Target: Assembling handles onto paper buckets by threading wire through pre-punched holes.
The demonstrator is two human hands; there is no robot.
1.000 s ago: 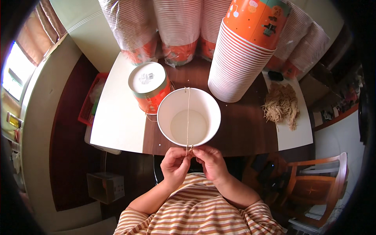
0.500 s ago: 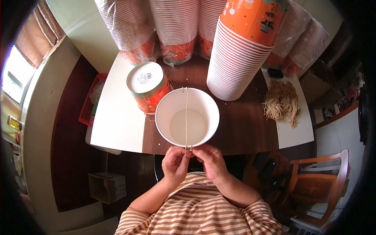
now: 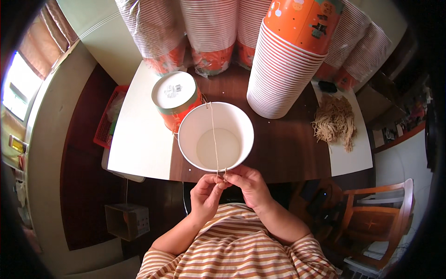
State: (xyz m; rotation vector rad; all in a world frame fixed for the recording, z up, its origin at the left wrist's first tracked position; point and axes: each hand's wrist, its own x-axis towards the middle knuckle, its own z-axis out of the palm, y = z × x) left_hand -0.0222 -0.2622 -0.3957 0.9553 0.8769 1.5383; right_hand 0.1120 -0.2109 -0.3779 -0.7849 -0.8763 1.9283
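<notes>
An upright paper bucket (image 3: 193,144), white inside, stands at the table's near edge with its mouth toward me. A thin beige string (image 3: 214,135) runs from its far rim across the opening to the near rim. Just below that near rim, my left hand (image 3: 207,191) pinches the string between thumb and fingers. My right hand (image 3: 248,186) is closed on the string's other part beside it, and the two sets of fingertips touch. Whether a knot lies between them is too small to tell.
An upside-down orange bucket (image 3: 175,100) stands behind to the left. A tall stack of nested buckets (image 3: 283,69) rises at the back right, with plastic-wrapped stacks (image 3: 209,28) behind. A bundle of beige strings (image 3: 335,120) lies at the right. A wooden chair (image 3: 376,218) stands lower right.
The bucket has shifted slightly left and turned a little, so the string across it slants more. Both hands stay at the near rim, still pinching the string.
</notes>
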